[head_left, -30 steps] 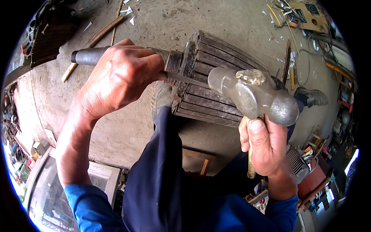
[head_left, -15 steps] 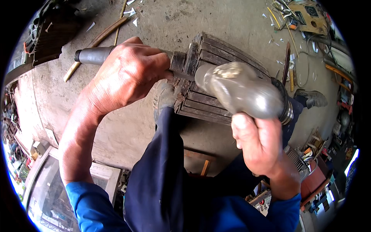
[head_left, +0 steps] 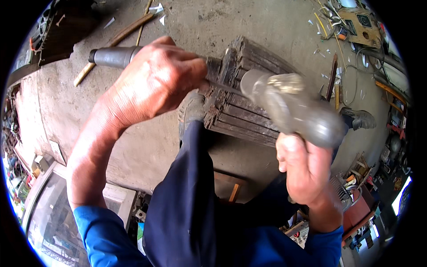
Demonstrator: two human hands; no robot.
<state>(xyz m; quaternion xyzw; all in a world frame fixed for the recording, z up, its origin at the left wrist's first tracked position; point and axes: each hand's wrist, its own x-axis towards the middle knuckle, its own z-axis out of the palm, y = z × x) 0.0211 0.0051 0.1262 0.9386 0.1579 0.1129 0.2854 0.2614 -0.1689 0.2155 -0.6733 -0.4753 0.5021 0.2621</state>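
Observation:
My left hand (head_left: pixel 155 78) is closed in a fist around a thin metal bar (head_left: pixel 227 88), perhaps a chisel. Its free end points right, close to the face of a ball-peen hammer (head_left: pixel 291 102). I cannot tell whether they touch. The hammer's handle is in my closed right hand (head_left: pixel 307 167); motion blurs the rounded end of its head. Beneath both tools lies a dark, grooved cylinder (head_left: pixel 249 118), looking like a motor rotor. From its left end a grey steel shaft (head_left: pixel 113 57) runs out behind my left hand.
My shoe (head_left: pixel 192 109) stands beside the rotor's left end, and another shoe (head_left: pixel 358 119) is at the right. Wooden sticks (head_left: pixel 129 32) and paper scraps lie on the concrete floor (head_left: pixel 200 26). A glazed frame (head_left: pixel 58 213) is at lower left; cables (head_left: pixel 356 75) lie at right.
The hammer and my right hand have shifted right and slightly down. My left hand and the bar appear a little further right, as do the rotor and shaft, so the view has shifted too.

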